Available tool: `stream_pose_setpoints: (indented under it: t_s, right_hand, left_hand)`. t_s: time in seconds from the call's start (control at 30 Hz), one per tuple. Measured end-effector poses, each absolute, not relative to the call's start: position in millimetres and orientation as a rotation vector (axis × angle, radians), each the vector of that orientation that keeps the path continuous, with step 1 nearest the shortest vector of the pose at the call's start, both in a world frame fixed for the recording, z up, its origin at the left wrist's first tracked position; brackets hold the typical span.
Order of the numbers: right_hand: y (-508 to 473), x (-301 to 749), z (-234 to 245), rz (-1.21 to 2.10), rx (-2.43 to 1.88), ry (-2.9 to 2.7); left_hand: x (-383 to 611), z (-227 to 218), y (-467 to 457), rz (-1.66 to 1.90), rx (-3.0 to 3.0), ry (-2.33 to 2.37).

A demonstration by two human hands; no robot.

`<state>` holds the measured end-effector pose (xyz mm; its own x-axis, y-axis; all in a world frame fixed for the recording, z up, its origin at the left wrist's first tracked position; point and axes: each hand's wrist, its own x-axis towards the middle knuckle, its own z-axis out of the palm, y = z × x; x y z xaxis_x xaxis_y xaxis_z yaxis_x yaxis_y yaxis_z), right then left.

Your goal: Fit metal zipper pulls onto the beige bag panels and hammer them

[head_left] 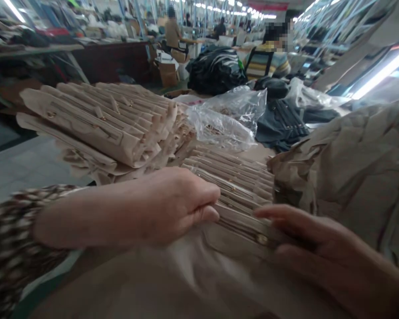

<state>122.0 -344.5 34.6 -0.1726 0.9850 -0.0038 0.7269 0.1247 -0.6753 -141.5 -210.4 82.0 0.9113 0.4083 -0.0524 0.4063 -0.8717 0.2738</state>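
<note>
Nearest, a fold of beige cloth (126, 283) spreads under both hands. The left hand (176, 206), coming in from a patterned sleeve (9, 248), has a closed grip on the near edge of a stack of folded beige garment pieces (234, 186), its fingers curled over the folds. The right hand (306, 248) has a looser, open grip, with its fingers (279, 212) lying flat on the top piece just beside a round metal fitting (262, 239). Right of the stack sits a mass of crumpled tan fabric (352, 177). To the left lies a larger pile of folded beige pieces (99, 124). Farther on are a clear plastic bag (226, 117), dark garments (281, 124) and a black bundle (216, 71). Beyond them, a seated worker (267, 60) faces away, and a cardboard box (168, 73) stands near a table (33, 51) at far left.
</note>
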Motion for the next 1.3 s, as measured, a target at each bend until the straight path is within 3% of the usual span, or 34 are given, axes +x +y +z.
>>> stream_pose_setpoints:
  t_s: [0.1,0.2,0.33,0.67,0.8,0.93,1.1,1.2,1.3]
  right_hand:
    - [-331,119,-20,0.802,-1.807,-2.012]
    - [-324,126,-64,0.56,-2.052,-2.15]
    - [-313,127,-80,0.397,-2.249,-2.25]
    - [-291,131,-79,0.558,-2.283,-2.263]
    - [-291,118,-68,0.58,-2.305,-2.232]
    - [-308,112,-48,0.54,-2.305,-2.197]
    - [-360,190,-6,0.028,-2.085,-1.718]
    - [-382,277,12,-0.357,-2.442,-1.266]
    - [-385,340,18,-0.477,-2.713,-1.091]
  left_hand:
    - [-128,31,-192,-0.224,2.852,0.655]
    - [-112,-6,-185,-0.324,2.893,0.683]
    - [-99,-23,-182,-0.364,2.89,0.758]
    - [-95,-26,-187,-0.271,2.97,0.842]
    - [-94,-39,-209,-0.038,3.108,0.502]
    - [-98,-71,-223,-0.04,2.939,0.309]
    - [-100,-85,-229,-0.199,2.862,0.462]
    - [-97,-73,-234,-0.283,2.827,0.512]
    - [-92,-57,-239,-0.401,2.783,0.557]
